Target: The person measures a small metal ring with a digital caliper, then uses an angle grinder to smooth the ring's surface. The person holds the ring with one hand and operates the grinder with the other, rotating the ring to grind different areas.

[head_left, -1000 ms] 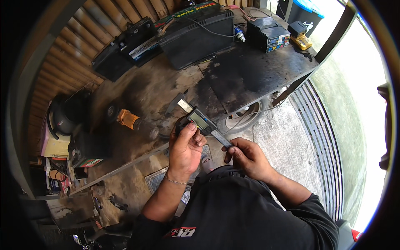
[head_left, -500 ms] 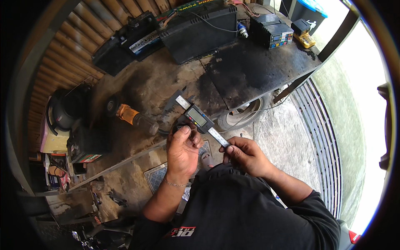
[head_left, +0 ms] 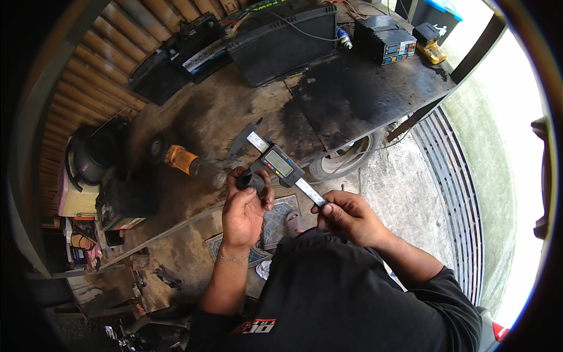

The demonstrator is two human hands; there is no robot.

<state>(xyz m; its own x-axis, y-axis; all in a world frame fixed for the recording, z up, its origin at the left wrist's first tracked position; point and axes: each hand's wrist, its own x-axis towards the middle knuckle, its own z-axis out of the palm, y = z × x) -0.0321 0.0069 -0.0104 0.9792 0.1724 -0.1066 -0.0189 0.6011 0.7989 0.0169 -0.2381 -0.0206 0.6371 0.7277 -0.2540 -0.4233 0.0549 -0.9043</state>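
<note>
A black digital caliper (head_left: 279, 164) with a small display slants across the middle of the view, its jaws toward the upper left. My right hand (head_left: 356, 222) pinches the lower end of its pale scale between thumb and fingers. In my left hand (head_left: 241, 218), thumb and fingers close round a small dark round part (head_left: 253, 182), seemingly cylindrical; its exact kind does not show. That part sits just below the caliper body, apart from the jaw tips. Whether it touches the caliper I cannot tell.
A stained workbench (head_left: 375, 105) spans the far side, bearing large black batteries (head_left: 281, 44), a black box-shaped device (head_left: 384, 40), a yellow-and-black meter (head_left: 431, 47) and an orange-bodied tool (head_left: 180, 159). A wheel (head_left: 346, 157) lies under its edge. Metal bars (head_left: 454, 193) stand at right.
My left hand has moved slightly left and turned, bringing the dark round part into clearer view below the caliper. My right hand keeps its pinch on the scale.
</note>
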